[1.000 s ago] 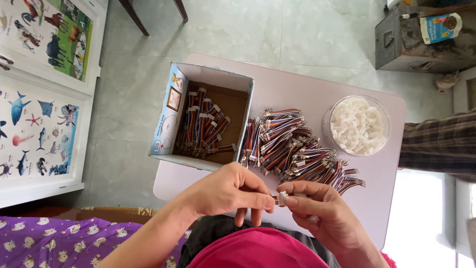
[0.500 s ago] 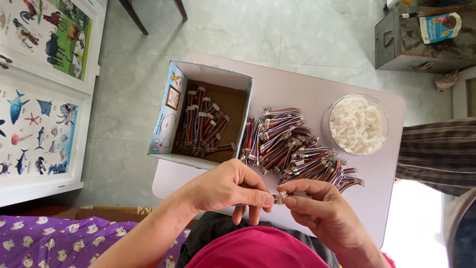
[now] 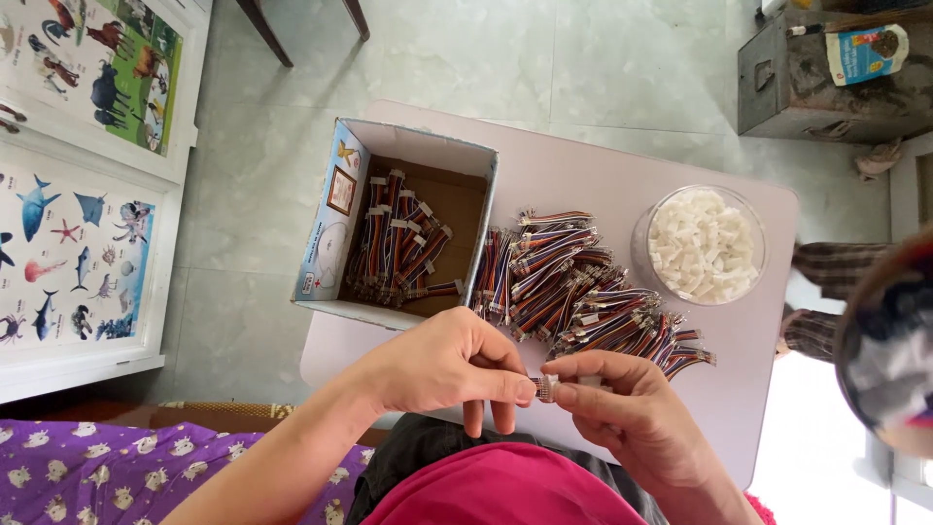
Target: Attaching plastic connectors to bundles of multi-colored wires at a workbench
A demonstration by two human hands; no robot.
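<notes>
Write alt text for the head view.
Left hand and right hand pinch a small connector between them. On the table beyond lie a wire pile, an open box of wires, and a bowl of white pieces.

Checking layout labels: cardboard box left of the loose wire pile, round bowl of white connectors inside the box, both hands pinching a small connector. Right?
One thing is wrong. The bowl of white connectors is not inside the cardboard box; it stands on the table, right of the loose wire pile. The head view shows it. The left hand and right hand do pinch a small connector.
</notes>
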